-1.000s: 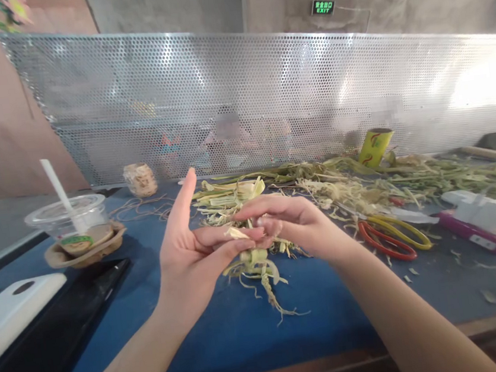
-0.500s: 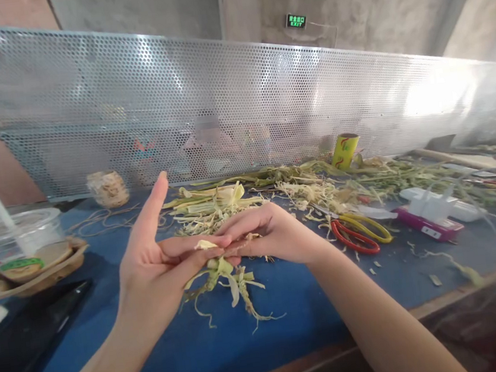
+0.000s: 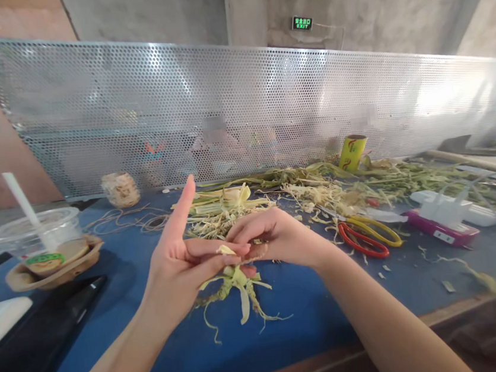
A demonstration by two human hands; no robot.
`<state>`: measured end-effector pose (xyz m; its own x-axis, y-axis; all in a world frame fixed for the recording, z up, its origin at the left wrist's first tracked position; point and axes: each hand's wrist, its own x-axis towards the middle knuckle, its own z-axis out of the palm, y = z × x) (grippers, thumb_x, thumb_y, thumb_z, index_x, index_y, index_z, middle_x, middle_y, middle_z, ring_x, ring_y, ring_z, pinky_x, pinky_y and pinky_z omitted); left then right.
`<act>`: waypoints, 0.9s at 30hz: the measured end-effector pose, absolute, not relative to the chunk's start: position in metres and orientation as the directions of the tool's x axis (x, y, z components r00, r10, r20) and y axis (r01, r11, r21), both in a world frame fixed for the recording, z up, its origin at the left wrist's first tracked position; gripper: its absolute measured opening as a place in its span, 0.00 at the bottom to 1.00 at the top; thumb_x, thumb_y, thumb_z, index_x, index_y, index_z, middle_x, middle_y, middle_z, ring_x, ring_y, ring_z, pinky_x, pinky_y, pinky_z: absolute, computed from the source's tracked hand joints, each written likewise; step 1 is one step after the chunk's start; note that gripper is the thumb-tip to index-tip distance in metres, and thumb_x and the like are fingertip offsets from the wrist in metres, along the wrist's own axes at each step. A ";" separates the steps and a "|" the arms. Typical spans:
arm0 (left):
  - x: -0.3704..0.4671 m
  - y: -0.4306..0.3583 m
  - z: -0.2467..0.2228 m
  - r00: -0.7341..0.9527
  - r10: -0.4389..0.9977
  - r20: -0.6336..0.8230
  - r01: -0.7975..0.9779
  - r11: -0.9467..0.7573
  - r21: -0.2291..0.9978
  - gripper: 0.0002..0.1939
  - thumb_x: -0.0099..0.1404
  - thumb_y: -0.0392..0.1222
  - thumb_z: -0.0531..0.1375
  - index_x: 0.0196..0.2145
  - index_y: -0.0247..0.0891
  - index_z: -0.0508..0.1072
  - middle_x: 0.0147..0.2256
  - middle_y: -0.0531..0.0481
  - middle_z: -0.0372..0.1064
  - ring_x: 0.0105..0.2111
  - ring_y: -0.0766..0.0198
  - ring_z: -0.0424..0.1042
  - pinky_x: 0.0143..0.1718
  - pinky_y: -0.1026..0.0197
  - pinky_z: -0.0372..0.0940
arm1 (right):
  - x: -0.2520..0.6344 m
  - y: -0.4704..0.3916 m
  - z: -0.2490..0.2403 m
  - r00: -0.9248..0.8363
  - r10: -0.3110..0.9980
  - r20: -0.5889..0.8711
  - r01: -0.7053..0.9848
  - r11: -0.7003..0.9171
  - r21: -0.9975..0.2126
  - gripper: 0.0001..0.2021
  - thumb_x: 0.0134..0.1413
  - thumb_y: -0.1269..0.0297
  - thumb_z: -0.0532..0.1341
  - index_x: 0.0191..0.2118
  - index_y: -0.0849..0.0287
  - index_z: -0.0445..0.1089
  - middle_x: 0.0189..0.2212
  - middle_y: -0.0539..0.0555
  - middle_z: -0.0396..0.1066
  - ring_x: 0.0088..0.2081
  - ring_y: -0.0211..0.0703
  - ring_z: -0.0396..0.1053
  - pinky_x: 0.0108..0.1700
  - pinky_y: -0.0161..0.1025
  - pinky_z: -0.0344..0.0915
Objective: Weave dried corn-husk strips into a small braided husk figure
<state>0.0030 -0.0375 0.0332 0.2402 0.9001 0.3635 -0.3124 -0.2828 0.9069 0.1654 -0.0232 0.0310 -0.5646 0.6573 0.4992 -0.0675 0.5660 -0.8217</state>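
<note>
Two bare hands work at one small bundle of pale green plant strips (image 3: 240,288), just above the blue counter (image 3: 300,329) near its front edge. Behind it lie a heap of light stalks (image 3: 218,204) and more shredded leaves, too tangled to count. One clear cup (image 3: 47,230) with one straw (image 3: 22,197) sits at the left in one brown holder (image 3: 60,267); one wound roll (image 3: 120,190) and one yellow-green tube (image 3: 353,152) stand near the perforated screen (image 3: 217,76). To the right are two handle loops, one red (image 3: 362,241) and one yellow (image 3: 381,230), and one purple power strip (image 3: 443,229).

The fingers hide the bundle's upper part, and the left edge of the picture cuts off a white object (image 3: 3,321) on a black one (image 3: 38,353). Beyond the screen, figures are blurred — how many, I cannot tell.

The left hand's (image 3: 172,269) grip is narrow, thumb and fingers pinched on the bundle's top, with one finger raised. The right hand's (image 3: 280,236) grip is narrow too — its fingertips meet the left ones at the strips, though exactly what they pinch is hidden.
</note>
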 end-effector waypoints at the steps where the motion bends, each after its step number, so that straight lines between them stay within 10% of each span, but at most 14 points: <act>1: 0.003 -0.037 0.033 0.240 0.903 0.356 -0.313 -0.275 0.909 0.55 0.46 0.33 0.68 0.63 0.54 0.41 0.22 0.53 0.77 0.18 0.56 0.75 0.20 0.60 0.72 | 0.165 -0.024 0.031 -0.555 0.648 0.522 -0.035 0.609 -0.793 0.04 0.50 0.73 0.60 0.27 0.62 0.71 0.29 0.51 0.69 0.27 0.31 0.67 0.29 0.30 0.67; 7: 0.001 -0.034 0.033 0.236 0.902 0.361 -0.297 -0.287 0.911 0.56 0.46 0.33 0.69 0.64 0.49 0.39 0.22 0.54 0.77 0.20 0.60 0.75 0.24 0.63 0.72 | 0.165 -0.026 0.032 -0.507 0.512 0.694 0.146 0.844 -0.515 0.07 0.54 0.73 0.57 0.26 0.61 0.68 0.28 0.53 0.69 0.32 0.34 0.66 0.30 0.30 0.66; 27: -0.003 -0.029 0.035 0.155 0.899 0.409 -0.255 -0.364 0.896 0.56 0.45 0.32 0.69 0.63 0.50 0.41 0.25 0.52 0.78 0.22 0.64 0.75 0.27 0.66 0.70 | 0.170 -0.022 0.027 -0.482 0.398 0.781 0.393 0.895 -0.213 0.06 0.54 0.73 0.55 0.34 0.60 0.68 0.30 0.53 0.72 0.30 0.36 0.68 0.34 0.35 0.67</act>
